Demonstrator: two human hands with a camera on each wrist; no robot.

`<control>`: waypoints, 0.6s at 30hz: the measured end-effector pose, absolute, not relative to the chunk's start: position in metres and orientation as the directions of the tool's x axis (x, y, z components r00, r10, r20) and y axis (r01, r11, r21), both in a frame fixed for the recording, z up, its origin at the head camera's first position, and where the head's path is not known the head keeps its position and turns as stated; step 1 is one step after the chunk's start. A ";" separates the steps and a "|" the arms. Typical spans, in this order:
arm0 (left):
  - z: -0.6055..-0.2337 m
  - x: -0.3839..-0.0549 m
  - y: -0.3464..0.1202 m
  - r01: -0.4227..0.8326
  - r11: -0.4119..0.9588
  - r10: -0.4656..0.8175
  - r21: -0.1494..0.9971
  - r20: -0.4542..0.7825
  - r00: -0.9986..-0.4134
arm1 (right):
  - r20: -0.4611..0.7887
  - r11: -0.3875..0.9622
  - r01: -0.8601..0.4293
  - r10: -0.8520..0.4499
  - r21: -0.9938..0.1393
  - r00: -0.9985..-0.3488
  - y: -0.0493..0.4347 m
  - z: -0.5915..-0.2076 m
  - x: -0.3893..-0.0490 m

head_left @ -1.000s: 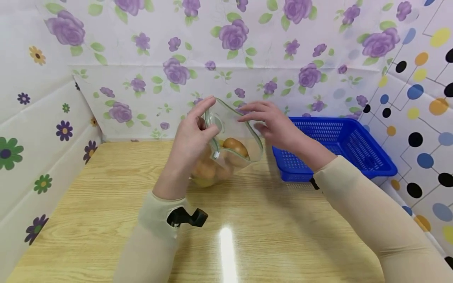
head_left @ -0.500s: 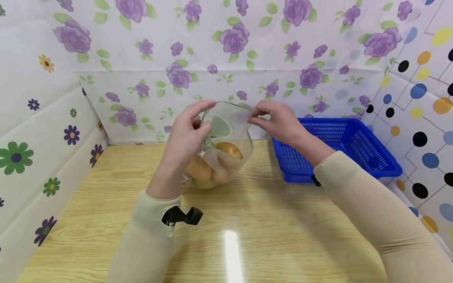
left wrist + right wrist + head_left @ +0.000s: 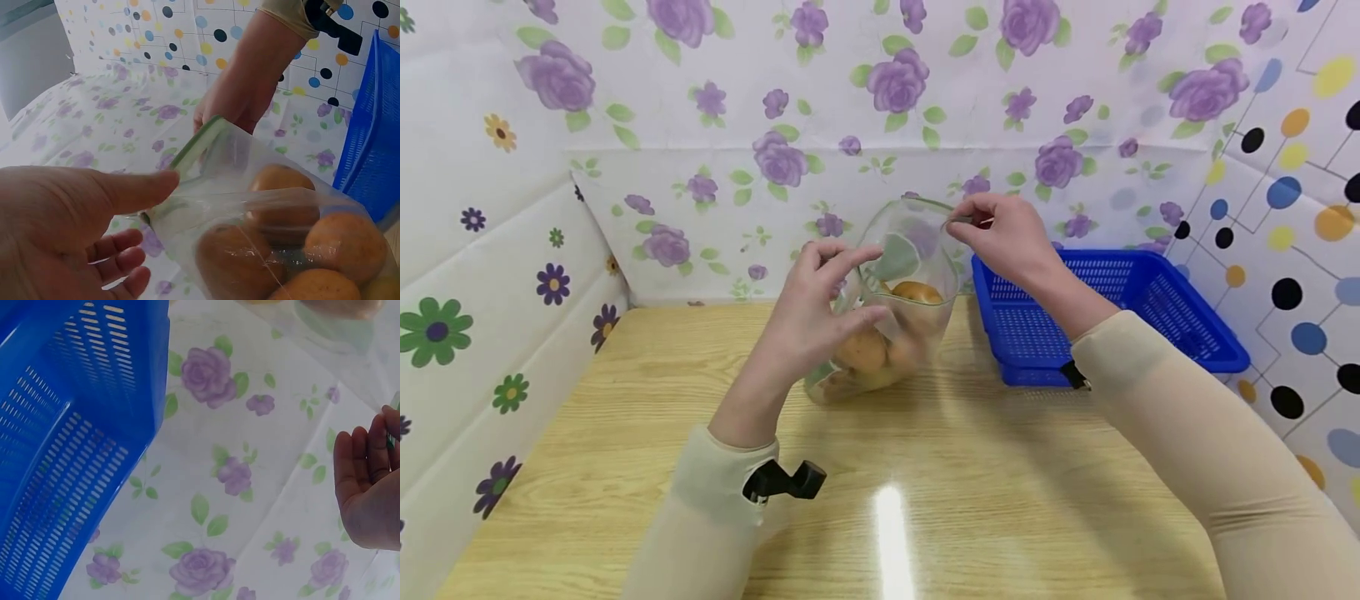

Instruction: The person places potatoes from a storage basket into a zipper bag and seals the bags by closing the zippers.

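A clear zip bag (image 3: 917, 321) with a green-edged mouth stands on the table, its mouth spread. Inside lie several rounded orange-brown items (image 3: 347, 247) that look like potatoes. My right hand (image 3: 1011, 237) pinches the bag's rim at the upper right. In the right wrist view, the right hand (image 3: 372, 481) appears at the right edge. My left hand (image 3: 805, 308) is at the bag's left side, thumb and forefinger spread apart. In the left wrist view, the left thumb (image 3: 140, 190) overlaps the bag's edge, and the other fingers are loosely bent.
A blue perforated plastic basket (image 3: 988, 325) stands right of the bag, beneath the right forearm. The wooden table (image 3: 1000, 500) extends toward me. Flower-printed sheeting (image 3: 700, 225) covers the back, and dotted sheeting (image 3: 1285, 250) covers the right side.
My right hand went from loose fingers to pinching the rim, then moved right and up. The bag shifted right with its mouth drawn wider. My left fingers spread and came off their grip.
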State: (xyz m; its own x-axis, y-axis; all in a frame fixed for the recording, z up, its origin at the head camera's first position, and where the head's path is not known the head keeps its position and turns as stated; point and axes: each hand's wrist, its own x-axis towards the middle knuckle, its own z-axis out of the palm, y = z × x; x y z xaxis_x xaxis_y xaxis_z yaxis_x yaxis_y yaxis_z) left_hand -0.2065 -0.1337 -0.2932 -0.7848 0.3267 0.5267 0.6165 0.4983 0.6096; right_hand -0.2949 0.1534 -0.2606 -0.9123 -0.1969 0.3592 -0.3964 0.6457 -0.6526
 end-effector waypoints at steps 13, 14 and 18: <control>-0.302 -0.209 -0.131 0.512 0.607 0.194 0.607 0.513 -0.837 | 0.344 0.643 -0.376 -0.182 -0.667 -0.921 0.173 -0.260 -0.293; -0.301 -0.210 -0.131 0.510 0.607 0.173 0.610 0.525 -0.833 | 0.347 0.644 -0.377 -0.180 -0.666 -0.920 0.176 -0.259 -0.292; -0.298 -0.213 -0.136 0.532 0.593 0.116 0.605 0.590 -0.799 | 0.371 0.630 -0.402 -0.189 -0.665 -0.909 0.185 -0.258 -0.291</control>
State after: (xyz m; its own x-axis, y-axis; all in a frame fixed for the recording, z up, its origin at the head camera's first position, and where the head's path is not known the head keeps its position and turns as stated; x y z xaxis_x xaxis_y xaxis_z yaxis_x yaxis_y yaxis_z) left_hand -0.2128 -0.1359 -0.2979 -0.7991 0.1155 0.5900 0.5321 0.5927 0.6046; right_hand -0.2912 0.1851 -0.2580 -0.9092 -0.1890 0.3710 -0.4021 0.6297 -0.6647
